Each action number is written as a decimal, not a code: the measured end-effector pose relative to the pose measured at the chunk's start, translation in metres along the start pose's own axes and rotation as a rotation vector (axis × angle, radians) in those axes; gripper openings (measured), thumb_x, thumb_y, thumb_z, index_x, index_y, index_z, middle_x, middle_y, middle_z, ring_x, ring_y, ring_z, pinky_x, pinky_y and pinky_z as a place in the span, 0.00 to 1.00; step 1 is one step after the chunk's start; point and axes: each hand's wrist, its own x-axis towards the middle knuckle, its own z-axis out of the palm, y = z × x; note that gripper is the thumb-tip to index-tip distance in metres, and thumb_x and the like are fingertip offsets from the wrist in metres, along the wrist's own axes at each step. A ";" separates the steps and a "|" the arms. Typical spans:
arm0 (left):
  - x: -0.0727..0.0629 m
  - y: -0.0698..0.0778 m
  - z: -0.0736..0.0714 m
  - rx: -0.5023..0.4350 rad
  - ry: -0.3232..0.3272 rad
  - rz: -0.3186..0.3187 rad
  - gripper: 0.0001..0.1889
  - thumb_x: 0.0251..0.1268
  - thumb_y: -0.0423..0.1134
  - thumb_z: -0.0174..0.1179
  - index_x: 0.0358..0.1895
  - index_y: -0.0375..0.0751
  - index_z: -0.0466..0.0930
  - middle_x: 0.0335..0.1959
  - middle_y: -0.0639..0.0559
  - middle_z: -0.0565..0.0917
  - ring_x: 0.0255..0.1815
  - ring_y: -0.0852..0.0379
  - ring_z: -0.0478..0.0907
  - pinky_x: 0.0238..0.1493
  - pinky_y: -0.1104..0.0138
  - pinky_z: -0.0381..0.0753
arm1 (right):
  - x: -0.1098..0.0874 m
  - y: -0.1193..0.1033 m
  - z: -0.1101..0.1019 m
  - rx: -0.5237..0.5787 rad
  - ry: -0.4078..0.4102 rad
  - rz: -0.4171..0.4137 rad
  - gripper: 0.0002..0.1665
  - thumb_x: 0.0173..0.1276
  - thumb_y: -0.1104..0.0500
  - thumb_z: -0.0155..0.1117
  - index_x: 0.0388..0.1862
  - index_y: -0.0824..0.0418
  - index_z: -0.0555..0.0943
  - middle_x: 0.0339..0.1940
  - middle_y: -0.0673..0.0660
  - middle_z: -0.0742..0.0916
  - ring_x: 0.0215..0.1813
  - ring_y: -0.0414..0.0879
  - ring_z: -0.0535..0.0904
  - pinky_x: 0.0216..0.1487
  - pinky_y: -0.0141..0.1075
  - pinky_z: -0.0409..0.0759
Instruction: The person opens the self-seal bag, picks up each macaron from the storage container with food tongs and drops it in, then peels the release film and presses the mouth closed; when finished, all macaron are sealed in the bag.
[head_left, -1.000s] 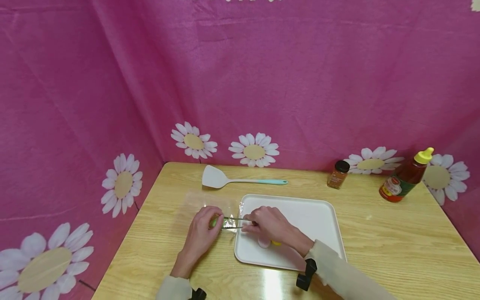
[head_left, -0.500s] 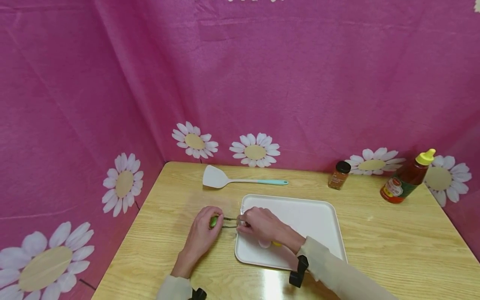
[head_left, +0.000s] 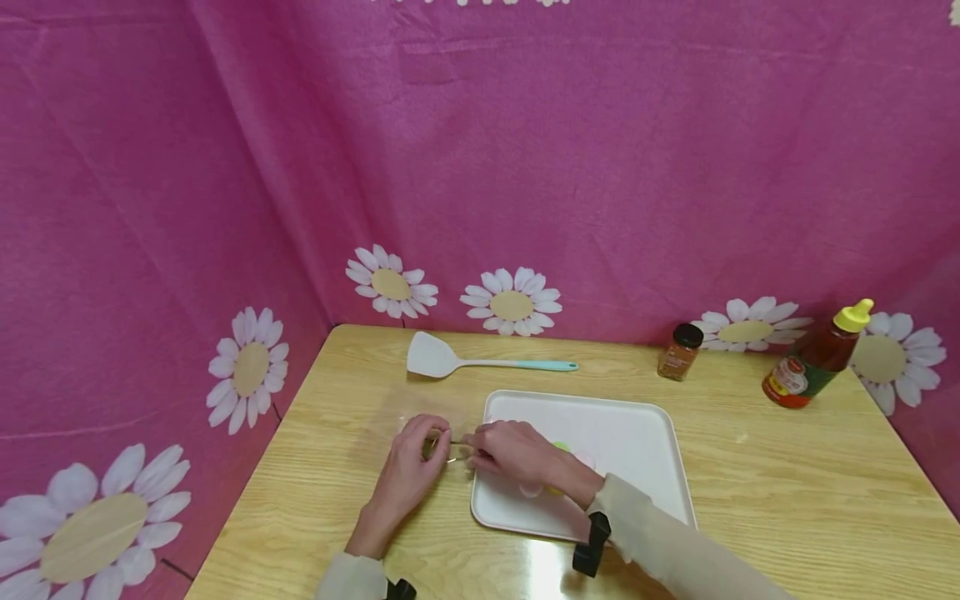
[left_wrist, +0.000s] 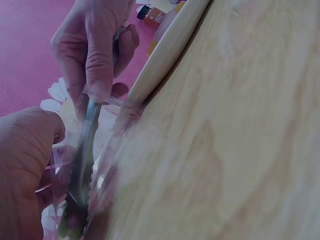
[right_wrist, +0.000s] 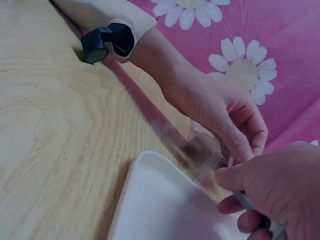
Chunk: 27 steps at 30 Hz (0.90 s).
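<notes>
My right hand (head_left: 517,450) grips a pair of metal tongs (left_wrist: 86,145) over the left edge of the white tray (head_left: 637,429). The tongs reach into a clear plastic bag (left_wrist: 107,165), their serrated arms showing through the film. Something green (left_wrist: 74,229) lies at their far end, blurred. With curled fingers, my left hand (head_left: 408,462) holds the bag's side, just left of the tray. Partly behind the right wrist, a green piece (head_left: 561,446) and pale pink round slices (head_left: 585,458) lie on the tray; a bit of yellow shows under the wrist.
Behind the tray lies a white spatula (head_left: 431,357) with a turquoise handle. A small black-lidded spice jar (head_left: 677,358) and a red sauce bottle (head_left: 806,367) with a yellow cap stand at the back right. A pink flowered cloth (head_left: 600,167) hangs behind the table.
The right hand has moved left with the tongs, closer to the left hand, uncovering the green piece on the tray. The left hand has stayed nearly in place.
</notes>
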 end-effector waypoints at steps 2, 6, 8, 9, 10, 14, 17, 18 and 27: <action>0.000 0.000 0.001 -0.010 -0.001 -0.002 0.03 0.74 0.32 0.65 0.43 0.45 0.83 0.43 0.55 0.85 0.45 0.59 0.83 0.47 0.60 0.87 | 0.001 0.000 0.002 0.022 0.007 -0.006 0.05 0.78 0.55 0.66 0.38 0.51 0.83 0.28 0.44 0.79 0.29 0.34 0.72 0.26 0.30 0.70; -0.001 0.000 0.002 -0.038 -0.004 0.000 0.03 0.74 0.32 0.65 0.44 0.44 0.83 0.44 0.55 0.85 0.43 0.60 0.83 0.42 0.65 0.87 | 0.003 0.001 0.005 0.117 0.036 -0.020 0.12 0.77 0.57 0.67 0.30 0.51 0.79 0.22 0.42 0.74 0.26 0.32 0.68 0.26 0.26 0.64; -0.001 0.001 0.002 -0.057 -0.005 -0.002 0.03 0.74 0.32 0.65 0.45 0.43 0.83 0.44 0.55 0.85 0.42 0.61 0.83 0.39 0.68 0.86 | 0.004 0.002 0.006 0.165 0.049 -0.025 0.15 0.77 0.57 0.68 0.27 0.51 0.77 0.20 0.41 0.71 0.24 0.31 0.66 0.25 0.25 0.61; -0.001 0.001 0.002 -0.063 -0.003 -0.002 0.03 0.74 0.32 0.65 0.45 0.43 0.83 0.44 0.54 0.85 0.42 0.61 0.83 0.39 0.69 0.87 | 0.004 0.003 0.007 0.186 0.053 -0.028 0.16 0.77 0.58 0.68 0.26 0.51 0.76 0.19 0.41 0.70 0.23 0.31 0.65 0.25 0.24 0.60; -0.001 0.001 0.003 -0.072 0.000 -0.002 0.03 0.74 0.32 0.65 0.45 0.42 0.83 0.44 0.54 0.85 0.42 0.61 0.83 0.38 0.69 0.87 | 0.005 0.003 0.007 0.202 0.057 -0.032 0.17 0.77 0.58 0.68 0.26 0.51 0.75 0.19 0.42 0.69 0.23 0.30 0.64 0.25 0.24 0.59; -0.001 0.003 0.003 -0.089 0.023 0.007 0.03 0.74 0.32 0.65 0.45 0.40 0.83 0.44 0.53 0.85 0.41 0.61 0.84 0.37 0.69 0.88 | 0.009 0.004 0.009 0.232 0.068 -0.057 0.16 0.77 0.58 0.67 0.26 0.52 0.76 0.19 0.42 0.69 0.22 0.29 0.63 0.25 0.23 0.58; -0.001 0.003 0.004 -0.104 0.040 0.017 0.03 0.74 0.31 0.65 0.45 0.39 0.83 0.44 0.51 0.85 0.42 0.59 0.85 0.37 0.67 0.89 | 0.014 0.003 0.011 0.222 0.073 -0.062 0.17 0.77 0.58 0.67 0.26 0.52 0.76 0.19 0.42 0.70 0.23 0.29 0.63 0.25 0.22 0.59; -0.001 0.004 0.004 -0.110 0.044 0.019 0.03 0.73 0.30 0.65 0.45 0.39 0.83 0.44 0.51 0.84 0.43 0.59 0.85 0.38 0.67 0.89 | 0.016 0.002 0.012 0.217 0.073 -0.058 0.18 0.77 0.57 0.67 0.25 0.52 0.76 0.19 0.42 0.69 0.23 0.29 0.63 0.25 0.22 0.59; 0.000 0.003 0.003 -0.078 0.129 0.093 0.04 0.71 0.28 0.66 0.44 0.38 0.83 0.42 0.50 0.86 0.47 0.54 0.85 0.48 0.55 0.88 | 0.029 -0.007 0.014 0.132 0.086 0.011 0.25 0.76 0.54 0.68 0.18 0.51 0.71 0.17 0.40 0.68 0.23 0.31 0.65 0.25 0.25 0.64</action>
